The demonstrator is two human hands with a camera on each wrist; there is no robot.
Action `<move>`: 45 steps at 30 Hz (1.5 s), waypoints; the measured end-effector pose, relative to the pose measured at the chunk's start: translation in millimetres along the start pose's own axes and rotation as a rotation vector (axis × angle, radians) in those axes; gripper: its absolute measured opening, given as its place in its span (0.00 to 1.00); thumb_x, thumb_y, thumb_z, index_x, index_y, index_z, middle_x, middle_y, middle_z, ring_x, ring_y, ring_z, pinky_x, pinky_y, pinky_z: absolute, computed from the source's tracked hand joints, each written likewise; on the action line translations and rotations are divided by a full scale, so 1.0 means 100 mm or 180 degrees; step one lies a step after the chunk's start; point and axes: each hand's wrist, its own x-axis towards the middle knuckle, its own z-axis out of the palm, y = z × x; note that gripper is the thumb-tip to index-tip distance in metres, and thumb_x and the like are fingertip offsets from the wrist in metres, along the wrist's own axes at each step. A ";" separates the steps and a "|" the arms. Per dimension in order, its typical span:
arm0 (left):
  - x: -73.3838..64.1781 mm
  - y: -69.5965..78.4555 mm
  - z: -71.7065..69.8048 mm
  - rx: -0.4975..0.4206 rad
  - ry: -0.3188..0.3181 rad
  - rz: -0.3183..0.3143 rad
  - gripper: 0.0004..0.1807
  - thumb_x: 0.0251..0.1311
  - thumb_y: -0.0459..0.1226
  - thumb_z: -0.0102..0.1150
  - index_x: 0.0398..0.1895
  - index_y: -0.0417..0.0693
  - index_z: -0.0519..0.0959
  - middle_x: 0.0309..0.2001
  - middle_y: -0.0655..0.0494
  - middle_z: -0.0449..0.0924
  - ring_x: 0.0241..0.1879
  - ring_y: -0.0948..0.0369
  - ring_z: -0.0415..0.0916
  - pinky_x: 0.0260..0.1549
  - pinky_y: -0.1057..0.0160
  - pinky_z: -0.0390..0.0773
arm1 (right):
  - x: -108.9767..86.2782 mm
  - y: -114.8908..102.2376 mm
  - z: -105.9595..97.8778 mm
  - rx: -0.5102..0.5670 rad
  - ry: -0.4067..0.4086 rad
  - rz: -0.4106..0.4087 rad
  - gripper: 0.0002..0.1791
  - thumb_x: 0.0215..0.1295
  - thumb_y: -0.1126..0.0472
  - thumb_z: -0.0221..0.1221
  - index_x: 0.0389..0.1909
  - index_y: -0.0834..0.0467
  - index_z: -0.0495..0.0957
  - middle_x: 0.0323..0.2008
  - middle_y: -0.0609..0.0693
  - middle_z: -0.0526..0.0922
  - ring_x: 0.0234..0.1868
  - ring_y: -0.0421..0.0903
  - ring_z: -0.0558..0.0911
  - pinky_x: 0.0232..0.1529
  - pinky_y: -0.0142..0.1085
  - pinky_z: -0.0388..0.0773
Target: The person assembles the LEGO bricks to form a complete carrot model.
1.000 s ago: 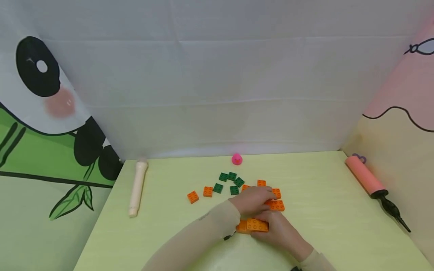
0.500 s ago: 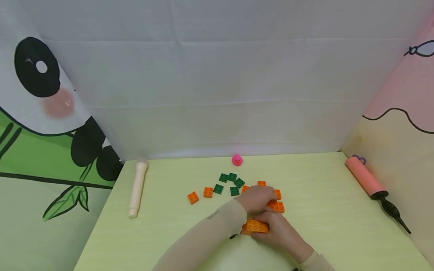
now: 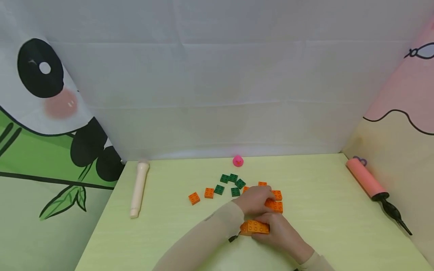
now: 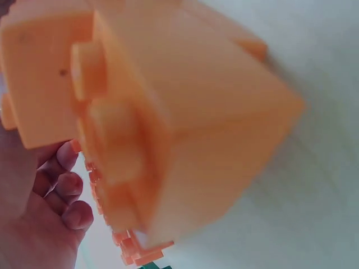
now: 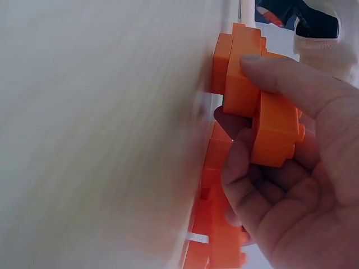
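My right hand (image 3: 279, 231) grips a joined piece of orange toy building bricks (image 3: 258, 227) low over the tabletop (image 3: 203, 244). In the right wrist view the thumb (image 5: 266, 73) lies across the stacked orange bricks (image 5: 241, 84), with curled fingers on the other side. Just beyond, my left hand (image 3: 255, 199) reaches across and holds an orange brick (image 3: 277, 207) at its fingertips; its grip is partly hidden. Large in the left wrist view, the joined bricks (image 4: 224, 123) block much of the left hand (image 4: 33, 213), whose fingertips are curled.
Several green bricks (image 3: 240, 183) lie behind the hands. Loose orange bricks (image 3: 209, 193) sit to their left, and another (image 3: 277, 195) to the right. A pink ball-like toy (image 3: 238, 161) stands at the back. A pale tube (image 3: 139, 190) lies left, a pink hand pump (image 3: 367, 178) right.
The orange brick at my left fingertips has shifted slightly left. My left hand moved a little right, then back. The right hand keeps its grip in nearly the same place.
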 end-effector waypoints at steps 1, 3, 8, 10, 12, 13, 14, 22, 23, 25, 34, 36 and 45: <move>-0.02 -0.01 -0.01 -0.0070 0.0043 0.0017 0.20 0.66 0.52 0.69 0.56 0.56 0.86 0.43 0.70 0.76 0.42 0.70 0.73 0.47 0.73 0.74 | 0.00 0.00 0.00 0.0000 0.0006 -0.0014 0.12 0.56 0.55 0.78 0.38 0.49 0.88 0.41 0.37 0.83 0.39 0.35 0.77 0.43 0.35 0.78; -0.05 -0.02 -0.02 -0.0183 0.0130 0.0049 0.18 0.66 0.51 0.69 0.55 0.56 0.86 0.43 0.70 0.74 0.43 0.70 0.72 0.47 0.73 0.73 | 0.00 0.00 0.00 0.0011 0.0007 -0.0041 0.12 0.56 0.55 0.78 0.38 0.50 0.88 0.38 0.35 0.83 0.38 0.35 0.76 0.41 0.34 0.77; -0.16 -0.08 -0.06 -0.0239 0.0351 0.0022 0.16 0.67 0.47 0.67 0.55 0.57 0.83 0.50 0.69 0.73 0.53 0.68 0.69 0.55 0.72 0.72 | 0.02 0.01 0.01 0.0044 0.0004 -0.0030 0.14 0.56 0.55 0.79 0.42 0.51 0.89 0.39 0.33 0.85 0.39 0.35 0.77 0.44 0.35 0.79; -0.21 -0.10 -0.09 -0.0217 0.0402 -0.0009 0.16 0.67 0.47 0.65 0.56 0.57 0.82 0.54 0.69 0.74 0.56 0.67 0.68 0.58 0.70 0.71 | 0.02 0.01 0.01 0.0060 -0.0002 0.0002 0.15 0.56 0.55 0.78 0.44 0.51 0.89 0.41 0.33 0.86 0.40 0.34 0.78 0.46 0.36 0.80; -0.27 -0.11 -0.13 -0.0244 0.0431 -0.0046 0.18 0.68 0.47 0.64 0.58 0.56 0.81 0.57 0.67 0.75 0.59 0.65 0.70 0.62 0.67 0.71 | 0.03 0.01 0.01 0.0072 0.0002 0.0027 0.16 0.56 0.55 0.78 0.45 0.51 0.89 0.42 0.34 0.86 0.40 0.34 0.79 0.46 0.36 0.80; -0.30 -0.12 -0.15 -0.0271 0.0442 -0.0062 0.18 0.68 0.46 0.63 0.59 0.55 0.81 0.58 0.66 0.76 0.59 0.64 0.71 0.63 0.66 0.71 | 0.03 0.02 0.01 0.0068 -0.0004 0.0044 0.16 0.57 0.55 0.78 0.45 0.51 0.89 0.41 0.34 0.86 0.39 0.34 0.78 0.45 0.35 0.80; -0.33 -0.13 -0.16 -0.0312 0.0447 -0.0085 0.19 0.68 0.45 0.63 0.60 0.53 0.81 0.58 0.65 0.78 0.59 0.64 0.72 0.63 0.65 0.71 | 0.04 0.02 0.01 0.0064 -0.0006 0.0060 0.15 0.57 0.55 0.78 0.45 0.51 0.89 0.41 0.33 0.86 0.38 0.33 0.78 0.43 0.34 0.79; -0.59 -0.25 -0.23 -0.0565 0.0566 -0.0308 0.21 0.68 0.42 0.67 0.63 0.52 0.80 0.58 0.64 0.81 0.56 0.63 0.77 0.61 0.63 0.75 | 0.09 0.02 -0.01 0.0107 -0.0095 0.0192 0.16 0.57 0.55 0.78 0.45 0.53 0.89 0.39 0.36 0.86 0.34 0.35 0.77 0.39 0.33 0.78; -0.62 -0.27 -0.24 -0.0559 0.0585 -0.0336 0.22 0.68 0.42 0.67 0.63 0.53 0.80 0.59 0.64 0.81 0.57 0.63 0.77 0.62 0.62 0.74 | 0.09 0.02 -0.01 0.0106 -0.0103 0.0204 0.16 0.57 0.55 0.78 0.45 0.53 0.89 0.40 0.38 0.87 0.35 0.35 0.78 0.40 0.33 0.79; -0.70 -0.31 -0.25 -0.0562 0.0625 -0.0383 0.23 0.68 0.42 0.66 0.66 0.54 0.79 0.62 0.64 0.80 0.60 0.62 0.76 0.63 0.60 0.74 | 0.10 0.02 -0.01 0.0096 -0.0100 0.0222 0.17 0.57 0.54 0.78 0.46 0.54 0.89 0.41 0.40 0.88 0.35 0.35 0.79 0.41 0.34 0.80; -1.06 -0.46 -0.27 -0.0600 0.0738 -0.0429 0.25 0.69 0.43 0.64 0.69 0.57 0.78 0.66 0.63 0.77 0.64 0.59 0.73 0.66 0.54 0.71 | 0.17 0.01 -0.02 0.0066 -0.0140 0.0336 0.19 0.57 0.52 0.78 0.48 0.54 0.89 0.41 0.40 0.88 0.35 0.37 0.78 0.40 0.35 0.78; -1.13 -0.48 -0.25 -0.0619 0.0732 -0.0433 0.24 0.69 0.43 0.64 0.68 0.56 0.79 0.64 0.63 0.77 0.62 0.59 0.74 0.65 0.55 0.73 | 0.17 0.01 -0.02 0.0037 -0.0138 0.0341 0.21 0.57 0.51 0.78 0.49 0.55 0.89 0.43 0.42 0.88 0.36 0.38 0.78 0.42 0.35 0.79; -1.35 -0.50 -0.16 -0.0603 0.0769 -0.0295 0.20 0.66 0.40 0.65 0.61 0.55 0.82 0.55 0.66 0.81 0.55 0.63 0.77 0.61 0.58 0.75 | 0.19 -0.01 -0.06 0.0045 -0.0100 0.0308 0.23 0.58 0.51 0.77 0.51 0.58 0.89 0.44 0.45 0.89 0.39 0.39 0.79 0.46 0.40 0.81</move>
